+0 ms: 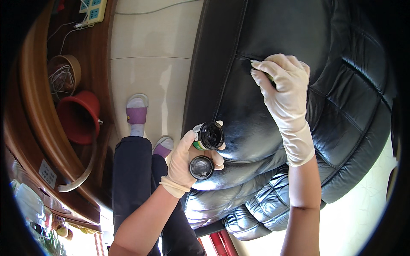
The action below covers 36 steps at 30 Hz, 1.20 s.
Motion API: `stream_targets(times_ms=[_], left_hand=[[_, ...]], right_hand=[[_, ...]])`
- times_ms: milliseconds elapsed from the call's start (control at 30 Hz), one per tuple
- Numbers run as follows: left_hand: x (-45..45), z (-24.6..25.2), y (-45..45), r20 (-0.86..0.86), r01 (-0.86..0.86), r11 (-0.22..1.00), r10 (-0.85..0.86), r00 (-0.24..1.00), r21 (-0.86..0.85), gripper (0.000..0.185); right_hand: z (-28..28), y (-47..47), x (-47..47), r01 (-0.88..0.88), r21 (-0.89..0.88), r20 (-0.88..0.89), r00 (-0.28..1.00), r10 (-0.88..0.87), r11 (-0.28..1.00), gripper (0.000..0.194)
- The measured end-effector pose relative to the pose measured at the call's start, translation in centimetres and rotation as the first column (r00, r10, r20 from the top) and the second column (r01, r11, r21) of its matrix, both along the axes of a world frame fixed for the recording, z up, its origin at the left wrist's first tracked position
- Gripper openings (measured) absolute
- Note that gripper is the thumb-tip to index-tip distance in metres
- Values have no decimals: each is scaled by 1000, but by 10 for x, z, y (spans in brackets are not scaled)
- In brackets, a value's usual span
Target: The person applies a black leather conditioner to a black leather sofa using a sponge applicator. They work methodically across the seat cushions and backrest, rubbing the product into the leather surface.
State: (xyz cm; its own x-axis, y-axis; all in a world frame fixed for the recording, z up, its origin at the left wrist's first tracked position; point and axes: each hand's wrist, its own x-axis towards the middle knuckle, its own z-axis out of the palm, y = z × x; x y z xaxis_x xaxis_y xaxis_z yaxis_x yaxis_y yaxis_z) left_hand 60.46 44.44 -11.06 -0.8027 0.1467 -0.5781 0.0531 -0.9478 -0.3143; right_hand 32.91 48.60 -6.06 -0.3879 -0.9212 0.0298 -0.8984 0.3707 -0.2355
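My left hand (182, 160), in a white glove, holds an open jar (212, 135) with black contents and a green and white label. Its round lid (201, 167) rests in the same palm, inner side up and smeared grey. Also gloved, my right hand (283, 76) pinches a small dark and yellowish pad (271, 77), mostly hidden by the fingers. The fingertips are at the seat of a black leather sofa (250, 99), near a crease by the front seam. I cannot tell whether the pad touches the leather.
At left, a wooden cabinet (32, 105) carries a red bucket (80, 116), a round container of cables (64, 76) and a power strip (93, 12). A cable (153, 10) crosses the tiled floor (150, 73). The sofa's padded backrest (349, 115) rises at right.
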Motion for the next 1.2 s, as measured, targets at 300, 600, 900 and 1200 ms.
stream_targets(times_ms=[300, 600, 900, 1200], left_hand=[[-1, 1, 1, 18, -7, 1000, 6, 1000, 10, 82], [-1, -2, 5, -4, -11, 1000, 11, 1000, 24, 85], [-13, 8, -5, -95, 35, 976, -15, 995, 213, 77], [79, 58, 31, -35, 181, 959, -178, 983, 218, 74]], right_hand=[[0, -7, 2, -4, -16, 21, 1000, 4, 1000, 14], [45, 38, 28, 602, -246, 554, 730, -400, 759, 14], [49, 132, 157, 983, -167, 913, 183, -366, 75, 19], [109, 164, 274, 982, 84, 990, -101, -98, -167, 16]])
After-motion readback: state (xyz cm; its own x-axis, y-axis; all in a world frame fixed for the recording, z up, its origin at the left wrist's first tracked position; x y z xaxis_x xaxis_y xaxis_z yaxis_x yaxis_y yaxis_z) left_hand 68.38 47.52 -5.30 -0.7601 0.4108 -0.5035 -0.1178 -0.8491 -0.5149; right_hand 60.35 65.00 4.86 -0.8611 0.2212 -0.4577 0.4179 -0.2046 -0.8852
